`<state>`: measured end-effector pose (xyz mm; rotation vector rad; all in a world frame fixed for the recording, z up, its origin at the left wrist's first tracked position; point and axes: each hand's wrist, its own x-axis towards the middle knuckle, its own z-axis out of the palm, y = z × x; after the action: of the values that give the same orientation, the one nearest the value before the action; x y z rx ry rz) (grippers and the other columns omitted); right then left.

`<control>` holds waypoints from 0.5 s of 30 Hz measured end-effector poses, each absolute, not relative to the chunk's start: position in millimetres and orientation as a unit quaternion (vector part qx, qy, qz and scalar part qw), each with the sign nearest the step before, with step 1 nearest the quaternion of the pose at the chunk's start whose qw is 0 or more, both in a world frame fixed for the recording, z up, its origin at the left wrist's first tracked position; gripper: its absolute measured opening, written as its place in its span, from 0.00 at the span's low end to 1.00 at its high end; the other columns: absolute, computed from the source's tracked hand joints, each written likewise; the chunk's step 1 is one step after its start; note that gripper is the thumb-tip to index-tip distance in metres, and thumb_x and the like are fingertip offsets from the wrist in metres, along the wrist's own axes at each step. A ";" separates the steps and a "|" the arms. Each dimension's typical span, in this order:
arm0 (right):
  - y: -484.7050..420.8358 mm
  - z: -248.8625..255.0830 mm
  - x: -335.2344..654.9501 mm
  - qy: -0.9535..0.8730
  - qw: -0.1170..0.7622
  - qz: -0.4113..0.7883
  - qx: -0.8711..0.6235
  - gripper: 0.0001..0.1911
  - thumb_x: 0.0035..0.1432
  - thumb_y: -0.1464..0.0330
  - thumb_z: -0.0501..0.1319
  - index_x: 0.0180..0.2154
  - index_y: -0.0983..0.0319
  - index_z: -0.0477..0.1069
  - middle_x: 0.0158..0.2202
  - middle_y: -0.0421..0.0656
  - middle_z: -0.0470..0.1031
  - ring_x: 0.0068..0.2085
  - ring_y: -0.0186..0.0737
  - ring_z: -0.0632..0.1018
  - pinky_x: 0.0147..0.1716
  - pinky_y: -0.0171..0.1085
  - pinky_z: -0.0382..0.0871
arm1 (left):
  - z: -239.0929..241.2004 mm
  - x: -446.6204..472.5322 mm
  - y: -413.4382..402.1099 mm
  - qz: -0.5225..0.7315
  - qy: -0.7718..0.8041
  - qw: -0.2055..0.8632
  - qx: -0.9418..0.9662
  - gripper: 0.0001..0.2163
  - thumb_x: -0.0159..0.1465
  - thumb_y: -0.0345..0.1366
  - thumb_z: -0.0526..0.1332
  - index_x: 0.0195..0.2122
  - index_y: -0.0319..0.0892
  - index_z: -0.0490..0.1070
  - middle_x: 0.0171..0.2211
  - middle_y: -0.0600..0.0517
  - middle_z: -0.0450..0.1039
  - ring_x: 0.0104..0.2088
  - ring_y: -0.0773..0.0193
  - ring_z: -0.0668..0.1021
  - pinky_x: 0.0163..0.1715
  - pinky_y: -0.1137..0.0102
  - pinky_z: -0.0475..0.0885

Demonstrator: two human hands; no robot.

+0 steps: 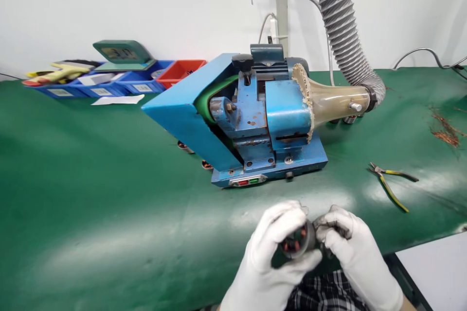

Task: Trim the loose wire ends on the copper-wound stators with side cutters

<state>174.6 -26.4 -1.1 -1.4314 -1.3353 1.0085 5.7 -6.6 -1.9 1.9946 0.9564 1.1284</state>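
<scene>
My left hand (275,252), in a white glove, is wrapped around a small round motor stator (298,243). The stator has a grey metal ring, and copper-coloured windings show inside its opening, which is tilted up towards me. At the ring's right side, my right hand (346,240), gloved in white with dirty fingertips, is pinched closed. Whatever lies between those fingertips is dark and too blurred to name. Both hands are over the front edge of the green table, above a checked cloth on my lap.
A blue belt machine (251,121) stands ahead, joined to a grey ribbed hose (339,19). Yellow-handled pliers (388,180) lie open at right, with copper wire scraps (447,131) beyond. Blue bins (109,88), a red bin (180,72) and a green scale (122,53) are back left.
</scene>
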 end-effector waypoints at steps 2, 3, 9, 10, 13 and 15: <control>-26.9 -0.3 175.5 -0.511 0.415 0.478 -0.582 0.07 0.53 0.71 0.57 0.24 0.60 0.71 0.22 0.38 0.71 0.23 0.35 0.72 0.23 0.32 0.66 | -2.6 3.0 -5.4 0.388 0.361 0.324 0.784 0.27 0.54 0.23 0.65 0.52 0.50 0.62 0.51 0.47 0.66 0.52 0.56 0.72 0.49 0.63 0.72; -27.6 -0.8 175.9 -0.503 0.404 0.490 -0.586 0.08 0.54 0.70 0.57 0.24 0.60 0.70 0.22 0.38 0.70 0.23 0.35 0.72 0.23 0.32 0.65 | -3.1 2.4 -4.3 0.364 0.353 0.356 0.785 0.27 0.53 0.21 0.65 0.51 0.50 0.62 0.49 0.48 0.67 0.50 0.58 0.73 0.48 0.65 0.73; -28.0 -16.3 174.7 -0.526 0.399 0.393 -0.640 0.07 0.55 0.70 0.56 0.27 0.61 0.70 0.26 0.42 0.72 0.29 0.39 0.73 0.31 0.35 0.66 | -15.4 7.7 0.0 0.342 0.322 0.386 0.794 0.12 0.57 0.22 0.60 0.38 0.46 0.68 0.39 0.52 0.68 0.38 0.64 0.76 0.38 0.71 0.75; -26.2 -20.4 174.6 -0.522 0.384 0.427 -0.631 0.09 0.57 0.68 0.54 0.26 0.62 0.69 0.24 0.41 0.70 0.27 0.37 0.72 0.29 0.35 0.66 | -20.9 8.5 -0.1 0.348 0.326 0.312 0.821 0.14 0.59 0.22 0.57 0.42 0.47 0.68 0.41 0.49 0.68 0.42 0.62 0.76 0.40 0.68 0.75; -17.7 -32.9 176.3 -0.523 0.326 0.531 -0.582 0.15 0.62 0.64 0.48 0.26 0.62 0.64 0.17 0.37 0.64 0.18 0.34 0.67 0.19 0.33 0.63 | -39.2 9.3 0.3 0.336 0.357 0.129 0.862 0.24 0.58 0.18 0.51 0.53 0.44 0.61 0.47 0.42 0.68 0.47 0.56 0.75 0.43 0.62 0.76; -11.0 -37.7 179.2 -0.554 0.294 0.534 -0.567 0.16 0.63 0.64 0.47 0.26 0.62 0.65 0.15 0.36 0.63 0.16 0.33 0.66 0.16 0.32 0.62 | -48.0 8.5 1.7 0.314 0.371 0.137 0.863 0.23 0.56 0.18 0.53 0.52 0.44 0.61 0.46 0.44 0.70 0.50 0.54 0.74 0.46 0.59 0.74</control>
<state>179.2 -11.0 -37.7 -1.5093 -1.4748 1.4231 8.5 1.7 -48.0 2.4987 1.0734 0.9098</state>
